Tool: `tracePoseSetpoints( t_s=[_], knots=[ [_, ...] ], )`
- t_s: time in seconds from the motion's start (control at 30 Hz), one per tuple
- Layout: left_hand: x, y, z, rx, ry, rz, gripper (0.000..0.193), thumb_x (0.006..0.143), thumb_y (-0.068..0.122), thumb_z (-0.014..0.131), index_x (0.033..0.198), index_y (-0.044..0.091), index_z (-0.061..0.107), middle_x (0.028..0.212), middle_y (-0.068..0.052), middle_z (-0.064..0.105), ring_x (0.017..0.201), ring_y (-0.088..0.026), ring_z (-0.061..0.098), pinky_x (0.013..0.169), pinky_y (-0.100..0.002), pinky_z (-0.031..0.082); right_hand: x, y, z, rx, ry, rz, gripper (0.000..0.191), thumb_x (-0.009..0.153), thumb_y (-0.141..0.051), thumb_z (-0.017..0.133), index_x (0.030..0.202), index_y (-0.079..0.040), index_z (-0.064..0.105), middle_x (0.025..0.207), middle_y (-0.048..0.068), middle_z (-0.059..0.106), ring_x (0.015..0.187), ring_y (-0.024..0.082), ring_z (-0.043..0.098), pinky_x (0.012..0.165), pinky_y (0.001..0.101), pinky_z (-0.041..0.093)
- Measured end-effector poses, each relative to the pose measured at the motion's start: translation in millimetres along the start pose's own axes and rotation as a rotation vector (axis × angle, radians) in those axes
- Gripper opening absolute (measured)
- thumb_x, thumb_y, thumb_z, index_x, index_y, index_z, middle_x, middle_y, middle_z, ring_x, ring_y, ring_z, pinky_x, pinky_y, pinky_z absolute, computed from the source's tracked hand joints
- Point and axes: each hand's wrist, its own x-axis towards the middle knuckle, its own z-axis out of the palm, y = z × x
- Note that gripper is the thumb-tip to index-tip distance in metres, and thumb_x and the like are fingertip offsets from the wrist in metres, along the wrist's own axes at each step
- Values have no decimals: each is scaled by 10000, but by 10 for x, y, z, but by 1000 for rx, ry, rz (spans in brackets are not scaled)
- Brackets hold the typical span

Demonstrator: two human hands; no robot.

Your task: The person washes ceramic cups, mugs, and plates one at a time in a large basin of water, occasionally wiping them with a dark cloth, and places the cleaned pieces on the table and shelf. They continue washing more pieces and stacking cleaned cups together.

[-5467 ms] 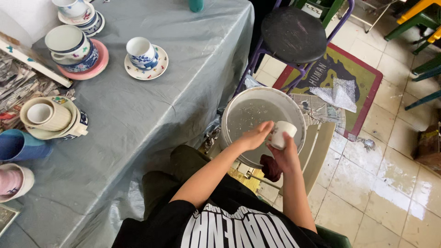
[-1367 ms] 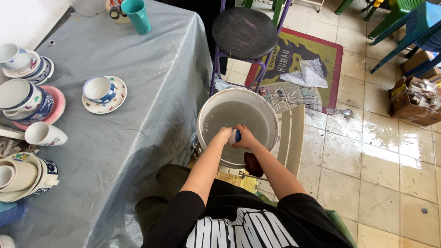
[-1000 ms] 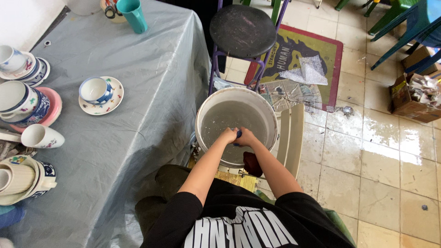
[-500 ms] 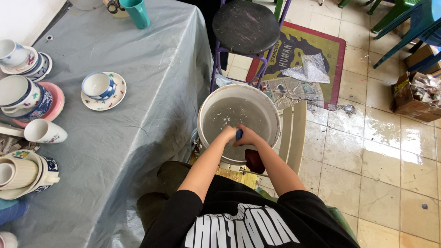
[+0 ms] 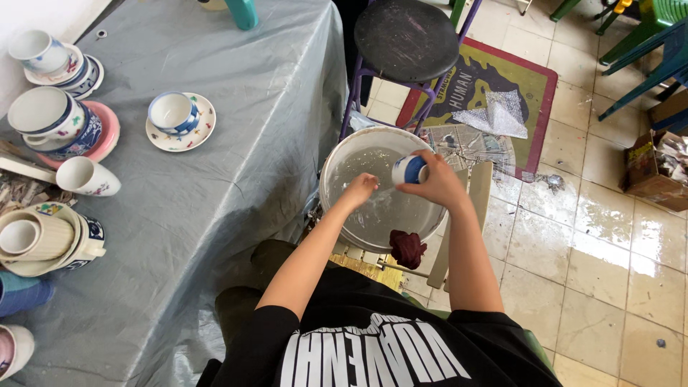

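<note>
Over the white bucket [image 5: 385, 188], right hand [image 5: 437, 183] grips a wet blue cup [image 5: 409, 170]; left hand [image 5: 358, 190] seems loosely curled, empty. Slippery glaze could slip and chip.

**Much of the washing scene lies out of sight**

The right hand [image 5: 438, 183] covers most of a small blue-and-white cup [image 5: 408, 170], hiding its shape. The bucket [image 5: 337, 161] has its near rim behind both forearms. A teal cup [image 5: 242, 11] is cut off at the top edge; a pink-lined bowl [image 5: 13, 350] is clipped at left.
</note>
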Motion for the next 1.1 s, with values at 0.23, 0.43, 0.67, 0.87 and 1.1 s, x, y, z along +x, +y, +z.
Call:
tracePoseSetpoints(
  t_s=[0.23,0.43,0.67,0.87,1.1],
  knots=[
    [-245,-32,131,-62,-79,-265,691,979,676,438,1169,51,661,997,-80,718,893,-217,693,766,-383,522,-272,-310,64,-138,148,1,837,574,-259,920,1346,-197,606,1212,150,564,1127,376,624,891,486,547],
    [-453,386,296,-721,-300,-476,811,829,831,501,1300,178,603,1129,-11,693,970,-145,685,769,-380,557,-423,-465,506,-6,310,-197,849,593,-141,908,1377,-178,585,1274,173,517,1213,408,551,989,498,498],
    [-317,491,153,-894,-111,-215,743,772,535,825,1311,74,606,1130,-61,708,986,-193,715,727,-359,658,-490,-339,416,363,176,-313,891,732,-198,877,1490,-103,418,1444,194,475,1347,409,485,1081,480,422],
    [-208,369,-200,706,-72,2,887,596,351,955,1334,115,524,1308,-90,631,1100,-297,686,813,-425,630,-458,280,776,479,104,-20,656,897,-305,767,1459,-108,491,1450,161,561,1385,320,523,1104,413,460],
    [-339,831,-262,1079,-267,344,1208,435,302,1040,1477,234,432,1496,-89,451,1321,-352,500,1123,-784,183,-371,768,1036,756,-22,64,369,965,-291,663,1298,-139,697,1416,123,650,1369,317,550,1121,377,423]
  ],
)
